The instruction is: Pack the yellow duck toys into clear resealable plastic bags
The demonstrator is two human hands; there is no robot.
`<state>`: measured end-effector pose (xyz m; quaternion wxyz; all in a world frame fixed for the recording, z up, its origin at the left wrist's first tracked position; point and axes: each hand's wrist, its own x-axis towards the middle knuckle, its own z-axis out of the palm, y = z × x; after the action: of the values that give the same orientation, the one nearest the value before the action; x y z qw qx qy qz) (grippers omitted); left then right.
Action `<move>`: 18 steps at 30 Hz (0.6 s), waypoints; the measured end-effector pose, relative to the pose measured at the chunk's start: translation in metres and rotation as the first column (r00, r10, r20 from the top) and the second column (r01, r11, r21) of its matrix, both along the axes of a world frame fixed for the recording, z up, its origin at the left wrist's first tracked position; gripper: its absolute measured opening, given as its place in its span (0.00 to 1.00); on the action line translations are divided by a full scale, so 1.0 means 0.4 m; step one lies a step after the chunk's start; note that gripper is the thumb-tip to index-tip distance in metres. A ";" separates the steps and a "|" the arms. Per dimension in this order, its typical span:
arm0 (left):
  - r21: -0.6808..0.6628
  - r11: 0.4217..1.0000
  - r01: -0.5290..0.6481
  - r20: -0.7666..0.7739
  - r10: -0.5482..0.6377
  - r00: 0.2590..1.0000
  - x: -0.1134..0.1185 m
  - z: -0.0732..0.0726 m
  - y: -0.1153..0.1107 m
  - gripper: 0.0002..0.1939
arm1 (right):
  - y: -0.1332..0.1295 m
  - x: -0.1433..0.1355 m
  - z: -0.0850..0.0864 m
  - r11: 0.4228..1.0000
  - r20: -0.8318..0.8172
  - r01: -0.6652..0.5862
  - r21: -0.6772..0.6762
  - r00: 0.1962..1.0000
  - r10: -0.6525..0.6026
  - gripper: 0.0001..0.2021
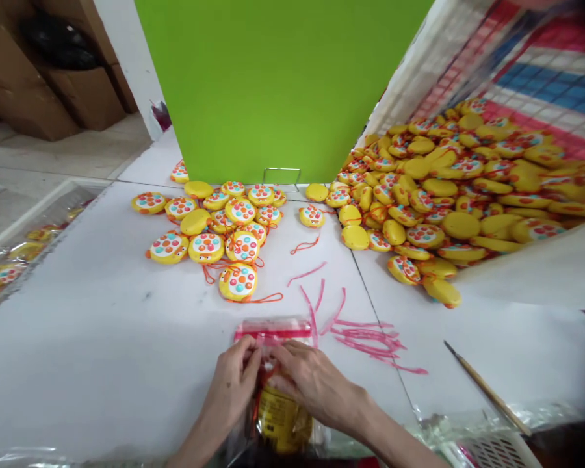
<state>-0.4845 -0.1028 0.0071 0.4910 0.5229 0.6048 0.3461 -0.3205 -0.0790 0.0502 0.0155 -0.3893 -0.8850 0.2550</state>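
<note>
My left hand (233, 380) and my right hand (316, 377) meet over a clear plastic bag (296, 328) with a red-pink band along its top. Fingers of both are closed in a pinch on the bag just below that band. Inside it lies a yellow toy (283, 419) with dark print on its upward side; an orange cord shows beside it. Part of the bag is hidden under my fingers. Beyond the hands sits a loose group of yellow toys (241, 211) with white faces, coloured dots and orange cord loops. Thin pink plastic strips (370, 338) are scattered to the right.
A large heap of the same toys (441, 188) spills from the right. An upright green board (283, 84) stands behind. A thin wooden-handled tool (490, 390) lies at the right front. At left, a tray (0, 240) contains bagged toys; cardboard boxes (24, 91) stand beyond.
</note>
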 end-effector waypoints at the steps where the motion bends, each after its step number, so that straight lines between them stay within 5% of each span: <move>1: -0.019 1.000 -0.010 0.036 0.011 0.999 -0.004 -0.001 -0.005 0.12 | -0.002 -0.002 -0.005 1.000 0.039 0.004 0.004 0.999 -0.004 0.11; 8: -0.181 0.983 0.006 0.289 0.048 0.956 -0.011 -0.007 -0.019 0.11 | -0.008 -0.014 -0.015 0.995 0.023 0.090 0.036 0.996 -0.091 0.10; 11: -0.131 0.990 0.049 0.245 -0.015 0.969 -0.008 -0.004 -0.005 0.10 | 0.001 -0.035 -0.024 0.987 -0.080 0.143 0.071 0.987 -0.137 0.06; 18: -0.023 0.998 0.063 -0.039 -0.064 0.997 0.013 0.009 -0.002 0.12 | 0.014 -0.078 -0.067 0.966 -0.013 0.147 0.210 0.989 -0.148 0.07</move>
<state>-0.4793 -0.1035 0.0109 0.4953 0.5432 0.6012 0.3133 -0.3516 -0.0734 0.0236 0.0746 -0.4504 -0.8757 0.1574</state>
